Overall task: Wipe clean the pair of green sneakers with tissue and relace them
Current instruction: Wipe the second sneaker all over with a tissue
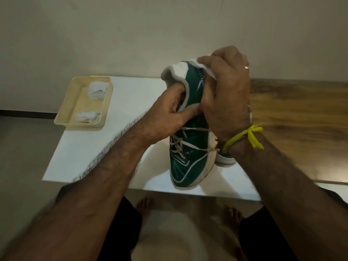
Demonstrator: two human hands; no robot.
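A green sneaker (190, 147) with white sole and white laces stands toe-down, heel raised, on the white board (90, 147). My left hand (169, 113) grips its collar, fingers inside the opening and thumb on the outside. My right hand (226, 87) holds a white tissue (202, 65) pressed against the heel side of the shoe. The second green sneaker (226, 159) lies behind my right wrist, mostly hidden.
A cream plastic tray (64, 108) with crumpled white tissues (96, 91) sits at the board's far left corner. A wooden surface (301, 119) extends to the right. A wall stands close behind. My bare feet are on the floor below the board's near edge.
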